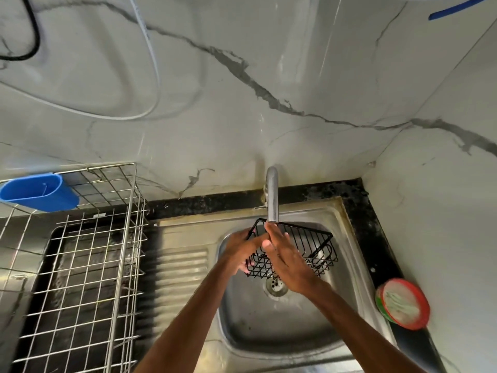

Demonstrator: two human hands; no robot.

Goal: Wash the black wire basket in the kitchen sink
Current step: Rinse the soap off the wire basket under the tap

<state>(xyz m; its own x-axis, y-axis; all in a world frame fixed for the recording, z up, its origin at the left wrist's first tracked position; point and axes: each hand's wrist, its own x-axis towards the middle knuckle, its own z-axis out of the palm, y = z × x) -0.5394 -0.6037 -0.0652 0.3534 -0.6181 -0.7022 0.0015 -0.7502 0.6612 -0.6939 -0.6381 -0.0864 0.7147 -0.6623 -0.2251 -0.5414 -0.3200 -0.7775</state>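
Note:
The black wire basket (309, 247) is tilted above the steel sink (347, 267), just under the spout of the chrome tap (272, 195). My left hand (239, 247) grips the basket's left rim, fingers curled around the wire. My right hand (285, 254) lies flat across the basket's front, fingers stretched up toward the spout. The drain (275, 285) shows below the basket. I cannot tell whether water is running.
A steel wire dish rack (88, 265) stands on the draining board at left, with a blue plastic holder (37, 195) hung on its back. A round red-rimmed tub (403, 302) sits on the black counter edge at right. A marble wall rises close behind the tap.

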